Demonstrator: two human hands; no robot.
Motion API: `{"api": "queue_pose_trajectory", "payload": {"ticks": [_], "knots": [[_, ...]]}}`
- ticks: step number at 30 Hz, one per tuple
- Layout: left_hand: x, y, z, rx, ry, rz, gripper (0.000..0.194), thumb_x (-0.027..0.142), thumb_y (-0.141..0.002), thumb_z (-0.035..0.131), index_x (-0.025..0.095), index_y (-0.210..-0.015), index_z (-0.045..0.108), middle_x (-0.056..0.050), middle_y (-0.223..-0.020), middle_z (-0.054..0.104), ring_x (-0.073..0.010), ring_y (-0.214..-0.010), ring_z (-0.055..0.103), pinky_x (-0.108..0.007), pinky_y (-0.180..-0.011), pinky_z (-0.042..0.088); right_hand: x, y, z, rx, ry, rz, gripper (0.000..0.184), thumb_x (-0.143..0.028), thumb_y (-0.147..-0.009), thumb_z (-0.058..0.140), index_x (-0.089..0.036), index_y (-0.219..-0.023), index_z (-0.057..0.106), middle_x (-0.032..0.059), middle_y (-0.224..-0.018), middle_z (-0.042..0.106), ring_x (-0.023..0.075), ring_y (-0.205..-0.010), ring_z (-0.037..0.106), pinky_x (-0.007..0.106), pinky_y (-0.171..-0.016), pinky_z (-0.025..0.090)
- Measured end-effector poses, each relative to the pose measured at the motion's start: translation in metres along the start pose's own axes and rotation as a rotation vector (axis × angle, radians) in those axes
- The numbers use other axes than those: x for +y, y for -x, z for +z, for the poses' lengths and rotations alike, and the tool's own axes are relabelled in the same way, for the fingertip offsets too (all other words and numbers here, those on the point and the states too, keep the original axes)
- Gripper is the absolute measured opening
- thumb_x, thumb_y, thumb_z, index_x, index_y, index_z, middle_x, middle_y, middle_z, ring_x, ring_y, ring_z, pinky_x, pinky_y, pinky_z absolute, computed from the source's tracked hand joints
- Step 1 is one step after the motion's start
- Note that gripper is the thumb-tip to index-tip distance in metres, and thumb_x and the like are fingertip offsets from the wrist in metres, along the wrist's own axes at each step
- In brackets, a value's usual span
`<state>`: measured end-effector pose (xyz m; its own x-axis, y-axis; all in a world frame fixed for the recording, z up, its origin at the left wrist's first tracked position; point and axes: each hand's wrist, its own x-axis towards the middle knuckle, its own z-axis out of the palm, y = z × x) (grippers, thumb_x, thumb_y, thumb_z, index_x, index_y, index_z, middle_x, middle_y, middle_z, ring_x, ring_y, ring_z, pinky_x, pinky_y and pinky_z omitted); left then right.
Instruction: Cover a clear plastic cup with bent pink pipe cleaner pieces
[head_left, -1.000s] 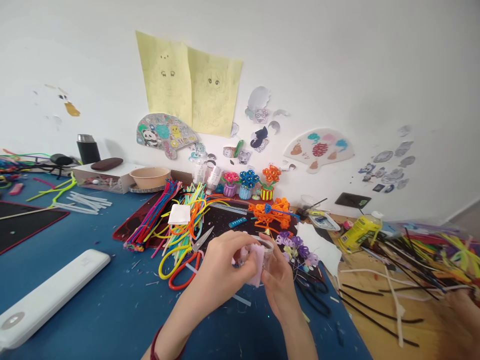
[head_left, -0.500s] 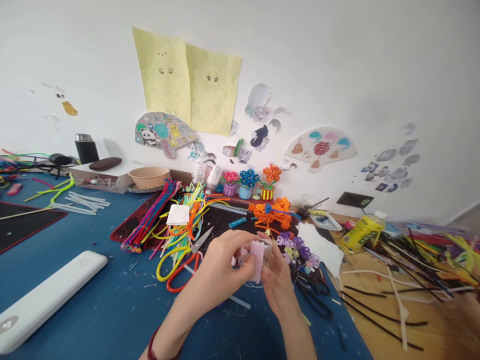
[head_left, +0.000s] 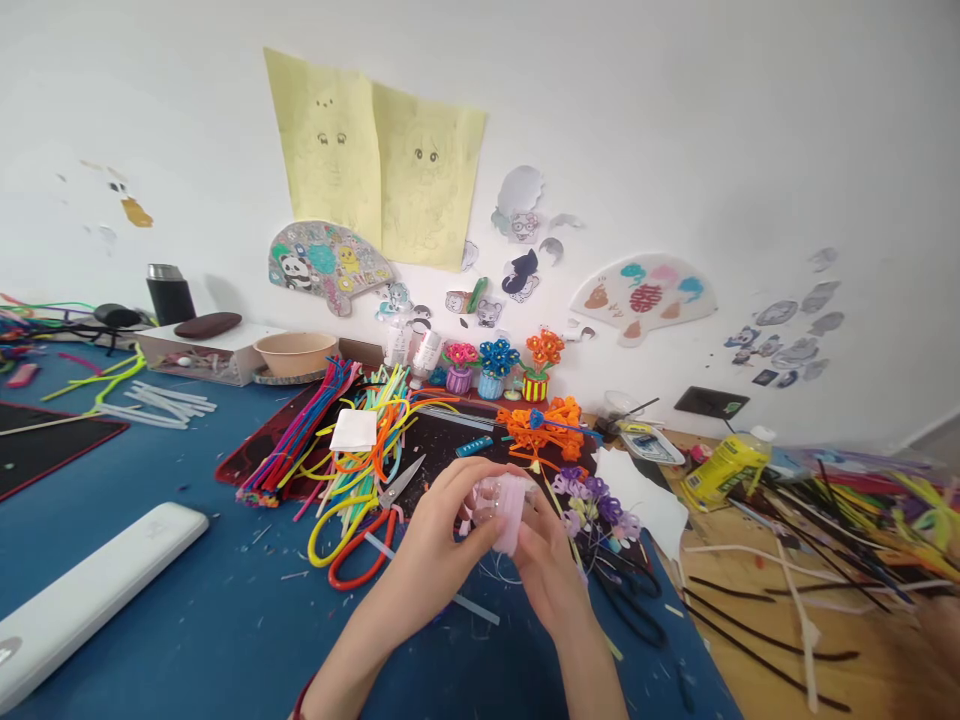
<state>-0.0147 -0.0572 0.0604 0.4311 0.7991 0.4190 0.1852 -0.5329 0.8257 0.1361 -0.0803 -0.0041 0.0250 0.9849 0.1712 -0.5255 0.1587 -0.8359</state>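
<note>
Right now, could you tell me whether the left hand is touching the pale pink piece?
Touching: the head view shows the left hand, its thumb against the pale pink piece.

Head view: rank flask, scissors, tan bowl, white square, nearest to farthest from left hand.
From the left hand:
1. Scissors, just left
2. White square, atop coloured stems
3. Tan bowl, back left
4. Black flask, farther left, near wall

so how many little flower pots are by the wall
3, in a row: a purple pot with pink flowers on the left, a light-blue pot with blue flowers in the middle, a yellow-and-red striped pot with orange flowers on the right.
</note>
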Motion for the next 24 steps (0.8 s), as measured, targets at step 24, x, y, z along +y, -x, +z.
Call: {"api": "queue_pose_trajectory", "payload": {"ticks": [24], "knots": [[-0.018, 0.03, 0.001, 0.059, -0.259, -0.173, 0.052, 0.038, -0.083, 0.064, 0.025, -0.13, 0.045, 0.003, -0.081, 0.06, -0.0115, -0.058, 0.051, -0.023, -0.057, 0.043, -0.006, -0.003, -0.002, -0.057, 0.093, 0.126, 0.058, -0.044, -0.077, 0.072, -0.027, -0.127, 0.05, 0.0081, -0.125, 0.06, 0.025, -0.111, 0.057, 0.036, -0.093, 0.045]]}}
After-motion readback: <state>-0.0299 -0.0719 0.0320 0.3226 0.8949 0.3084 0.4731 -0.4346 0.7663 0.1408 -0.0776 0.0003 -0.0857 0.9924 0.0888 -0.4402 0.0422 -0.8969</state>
